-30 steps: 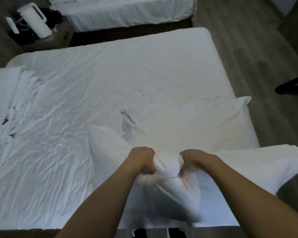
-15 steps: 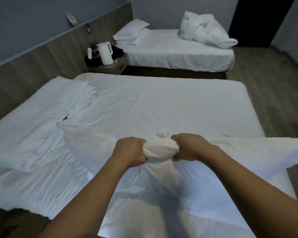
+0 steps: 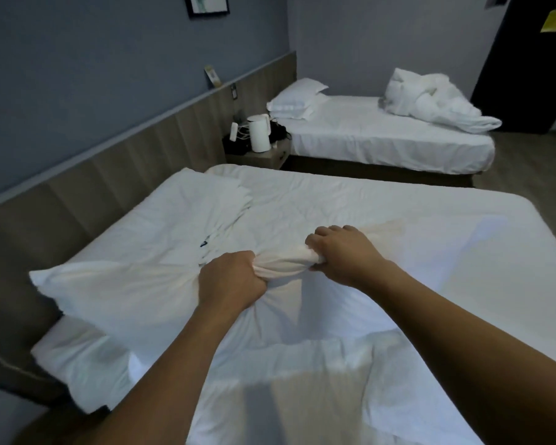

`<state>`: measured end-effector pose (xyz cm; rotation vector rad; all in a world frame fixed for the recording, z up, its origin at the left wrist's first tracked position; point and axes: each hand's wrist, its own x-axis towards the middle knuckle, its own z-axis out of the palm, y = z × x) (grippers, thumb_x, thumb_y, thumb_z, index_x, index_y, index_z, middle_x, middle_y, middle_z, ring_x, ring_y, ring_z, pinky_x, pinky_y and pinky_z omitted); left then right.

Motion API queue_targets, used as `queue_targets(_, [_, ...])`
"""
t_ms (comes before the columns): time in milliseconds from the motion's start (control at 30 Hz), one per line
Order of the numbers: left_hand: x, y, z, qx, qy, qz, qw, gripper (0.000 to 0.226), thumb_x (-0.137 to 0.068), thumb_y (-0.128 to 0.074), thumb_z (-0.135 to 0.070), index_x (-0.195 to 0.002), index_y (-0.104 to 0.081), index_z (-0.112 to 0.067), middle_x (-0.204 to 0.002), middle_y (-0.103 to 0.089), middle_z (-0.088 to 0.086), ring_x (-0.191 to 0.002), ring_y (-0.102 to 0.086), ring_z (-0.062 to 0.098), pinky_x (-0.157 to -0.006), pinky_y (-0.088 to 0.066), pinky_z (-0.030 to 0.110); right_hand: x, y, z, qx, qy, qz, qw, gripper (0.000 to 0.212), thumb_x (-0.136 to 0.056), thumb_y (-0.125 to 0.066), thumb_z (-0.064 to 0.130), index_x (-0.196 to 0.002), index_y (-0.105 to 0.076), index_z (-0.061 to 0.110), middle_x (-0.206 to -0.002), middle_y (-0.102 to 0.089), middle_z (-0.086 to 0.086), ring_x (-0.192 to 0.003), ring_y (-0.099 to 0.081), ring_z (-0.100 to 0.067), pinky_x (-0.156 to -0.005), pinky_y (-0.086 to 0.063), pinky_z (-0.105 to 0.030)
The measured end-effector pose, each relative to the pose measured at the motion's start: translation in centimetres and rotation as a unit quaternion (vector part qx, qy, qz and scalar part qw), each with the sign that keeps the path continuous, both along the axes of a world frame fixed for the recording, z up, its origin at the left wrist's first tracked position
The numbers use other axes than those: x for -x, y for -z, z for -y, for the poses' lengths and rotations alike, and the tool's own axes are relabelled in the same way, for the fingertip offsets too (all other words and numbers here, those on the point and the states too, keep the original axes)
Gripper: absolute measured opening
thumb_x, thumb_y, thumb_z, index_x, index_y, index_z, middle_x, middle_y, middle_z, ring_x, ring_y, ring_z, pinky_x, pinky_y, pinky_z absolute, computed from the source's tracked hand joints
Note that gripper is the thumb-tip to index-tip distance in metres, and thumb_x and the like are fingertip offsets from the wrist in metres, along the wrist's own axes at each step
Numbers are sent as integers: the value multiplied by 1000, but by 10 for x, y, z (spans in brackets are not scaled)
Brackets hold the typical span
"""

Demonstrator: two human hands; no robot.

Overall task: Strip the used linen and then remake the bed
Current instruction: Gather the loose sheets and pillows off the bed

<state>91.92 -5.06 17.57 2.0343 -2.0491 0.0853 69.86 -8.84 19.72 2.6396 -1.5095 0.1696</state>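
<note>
Both hands are clenched on one bunched band of white cloth held above the near bed (image 3: 398, 220). The left hand (image 3: 231, 284) is a tight fist, its grip closed around the gathered neck of a pillow (image 3: 119, 293) in its white case; the right hand (image 3: 344, 252) is closed over the same twisted roll of fabric a little farther away and to the right, knuckles up, fingers curled under the cloth. The short stretch of fabric between the two fists is pulled taut and wrinkled.

From the left grip the pillow fans out to the left and toward the camera, its far corner hanging over the bed's left edge near the wooden headboard panel (image 3: 77, 187). From the right grip a blurred sheet of the cloth trails off to the right above the mattress. Below the forearms more loose white linen (image 3: 318, 380) lies rumpled on the near part of the bed.

Beyond the hands, a flat folded white sheet (image 3: 180, 213) lies on the bed at the headboard end. Behind it a nightstand (image 3: 264, 157) carries a white kettle (image 3: 259, 133). A second bed (image 3: 382, 139) stands farther back, with a pillow at its head and a heaped duvet (image 3: 437, 101) at its far end.
</note>
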Motion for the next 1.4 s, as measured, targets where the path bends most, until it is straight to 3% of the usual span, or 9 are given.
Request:
queue_targets(400, [-168, -12, 36, 3, -208, -123, 970, 23, -73, -62, -34, -91, -66, -22, -98, -69, 3, -91, -65, 29, -69, -41, 27, -207, -40, 104, 81, -146, -108, 980, 41, -90, -56, 49, -126, -54, 31, -123, -57, 7, -115, -53, -18, -96, -39, -34])
queue_targets(667, [-314, -27, 142, 25, -221, -230, 947, 19, -71, -62, -35, -84, -61, -21, -89, -68, -2, -83, -63, 26, -71, -46, 28, -365, -76, 217, 118, -160, -160, 967, 40, -95, -51, 42, -133, -51, 31, -131, -54, 8, -121, -49, -18, -102, -35, -33])
queue_targets(800, [-396, -44, 218, 35, -228, -367, 901, 34, -59, -64, -33, -89, -70, -18, -82, -71, 0, -74, -68, 25, -68, -58, 34, -458, -104, 290, 150, -156, -172, 961, 43, -95, -53, 43, -136, -50, 29, -133, -55, 5, -123, -50, -19, -106, -35, -35])
queue_targets(900, [-455, -56, 285, -9, -229, -451, 862, 29, -64, -69, -16, -92, -66, -9, -78, -65, 4, -64, -60, 20, -46, -42, 18, -517, -107, 352, 167, -151, -143, 964, 45, -95, -54, 39, -138, -49, 27, -138, -52, 4, -127, -46, -19, -109, -27, -35])
queue_targets(1000, [-517, -39, 366, -76, -237, -487, 837, 45, -50, -67, -12, -93, -65, 0, -88, -65, 14, -72, -61, 26, -55, -49, 24, -571, -74, 415, 156, -88, -52, 983, 50, -95, -52, 37, -143, -42, 30, -147, -42, 2, -139, -32, -22, -118, -11, -44])
queue_targets(1100, [-579, 23, 442, -163, -246, -447, 844, 56, -57, -71, -19, -110, -66, -1, -104, -66, 16, -89, -64, 31, -79, -58, 38, -612, 12, 473, 45, 59, 48, 996, 64, -97, -42, 49, -153, -11, 37, -163, -6, -1, -150, 2, -28, -116, 6, -59])
queue_targets(1200, [-620, 142, 483, -225, -227, -226, 920, 89, -77, -61, -59, -148, -31, -13, -140, -46, 15, -125, -47, 33, -106, -37, 46, -636, 144, 508, -138, 156, 64, 976, 67, -94, -28, 67, -149, 5, 50, -161, 18, 1, -146, 19, -34, -106, 13, -71])
queue_targets(1267, [-631, 231, 485, -165, -212, -62, 961, 89, -84, -36, -70, -150, -27, -11, -146, -40, 18, -132, -39, 35, -113, -22, 52, -656, 235, 514, -211, 188, 67, 957, 64, -92, -20, 71, -146, 10, 54, -159, 25, 3, -145, 24, -35, -101, 9, -77])
queue_targets(1400, [-656, 359, 494, -70, -216, -10, 974, 84, -89, -26, -61, -140, -43, 4, -138, -49, 28, -126, -45, 42, -114, -22, 56, -698, 360, 509, -174, 195, 46, 964, 60, -92, -3, 67, -141, 27, 50, -152, 39, -1, -138, 36, -36, -97, 9, -79])
